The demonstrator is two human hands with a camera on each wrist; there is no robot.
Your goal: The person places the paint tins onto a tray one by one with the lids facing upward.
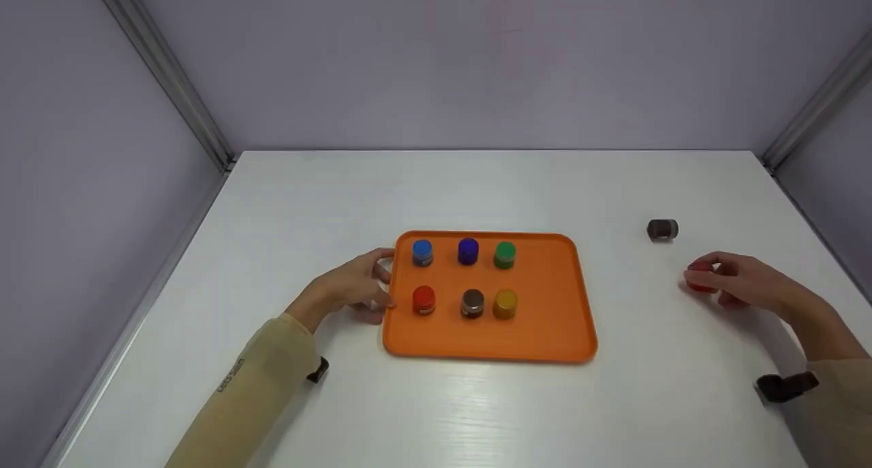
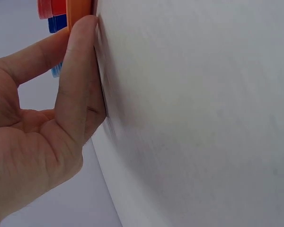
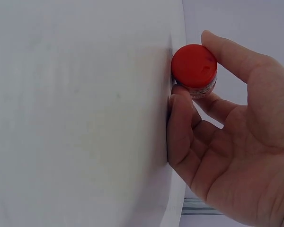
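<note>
An orange tray (image 1: 555,332) lies on the white table (image 1: 477,189) and holds several small jars in two rows: blue (image 1: 422,252), purple (image 1: 468,251) and green (image 1: 505,255) behind, red (image 1: 424,300), brown (image 1: 472,303) and yellow (image 1: 505,304) in front. My left hand (image 1: 378,281) rests at the tray's left edge, its straight fingers (image 2: 78,61) touching the rim (image 2: 79,9). Far to the right, my right hand (image 1: 712,281) grips another red-lidded jar (image 3: 194,68) between its fingers (image 3: 236,66), low over the table.
A dark brown jar (image 1: 662,229) lies on its side on the table, behind my right hand. Grey walls with metal corner posts close in the table at the back and both sides.
</note>
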